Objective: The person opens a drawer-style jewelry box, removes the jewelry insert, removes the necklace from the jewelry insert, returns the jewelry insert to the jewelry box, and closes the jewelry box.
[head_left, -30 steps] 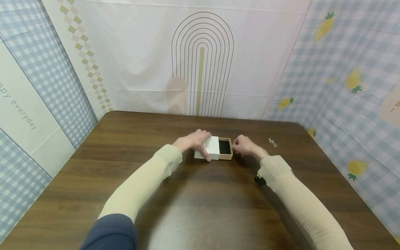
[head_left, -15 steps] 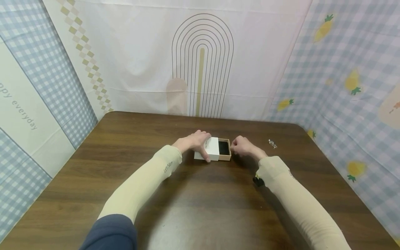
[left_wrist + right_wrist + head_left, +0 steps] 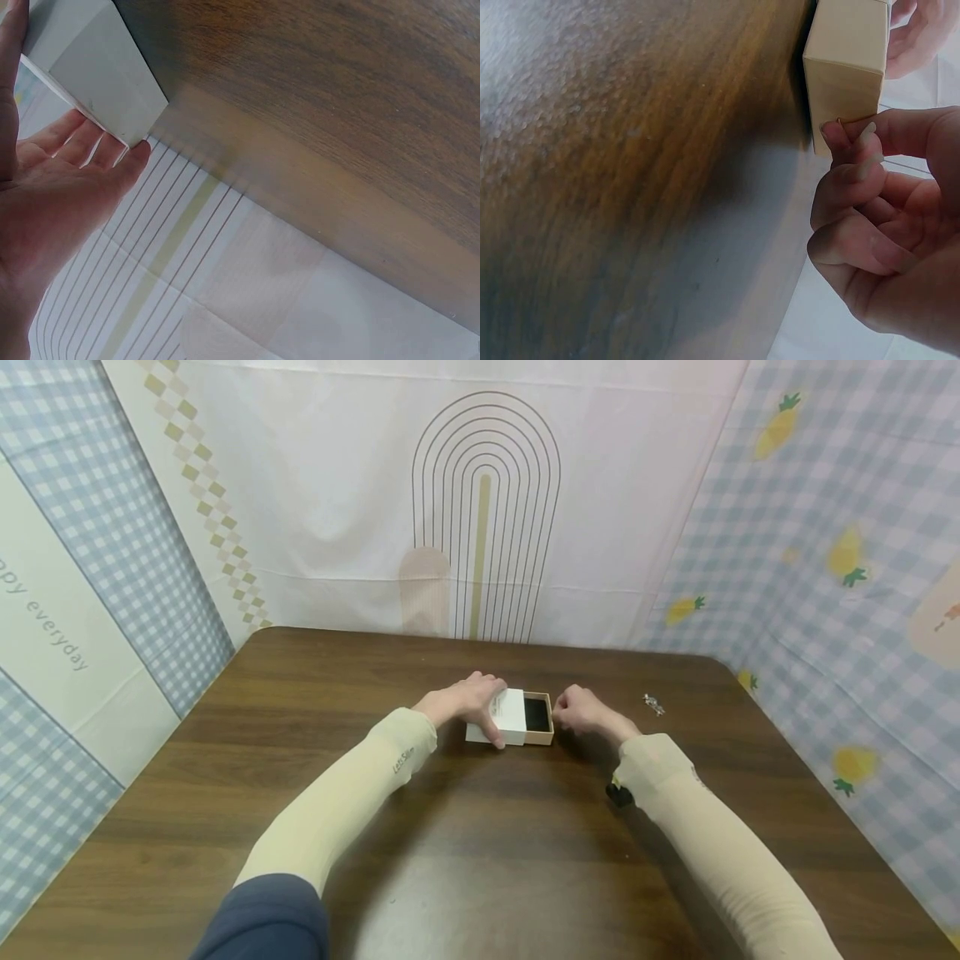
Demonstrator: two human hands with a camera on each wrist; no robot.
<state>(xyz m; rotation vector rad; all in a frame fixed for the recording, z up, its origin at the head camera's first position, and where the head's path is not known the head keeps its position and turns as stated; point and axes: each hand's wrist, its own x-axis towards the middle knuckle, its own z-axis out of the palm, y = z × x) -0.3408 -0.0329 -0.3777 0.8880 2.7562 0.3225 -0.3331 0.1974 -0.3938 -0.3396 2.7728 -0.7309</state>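
A white sliding box lies on the brown table, its white outer sleeve (image 3: 512, 714) printed with small dark lettering. From the sleeve's right end sticks a tan inner drawer (image 3: 542, 738) with a black lining (image 3: 537, 715). My left hand (image 3: 474, 697) grips the sleeve, thumb on the near side and fingers over the far side. In the left wrist view its fingertips (image 3: 137, 154) touch the white sleeve (image 3: 109, 82). At the drawer's end face (image 3: 844, 94), my right hand (image 3: 889, 217) pinches a small pull with curled fingers; the pull is mostly hidden.
A small silvery item (image 3: 654, 704), too small to identify, lies on the table (image 3: 360, 677) right of my right hand. Near the right wrist shows a dark object (image 3: 620, 794), partly under the sleeve cuff. Patterned cloths (image 3: 330, 485) hang behind and beside the table.
The drawer and my right hand have shifted slightly left towards the sleeve, mostly in the first half second. My left hand keeps its grip in the same place.
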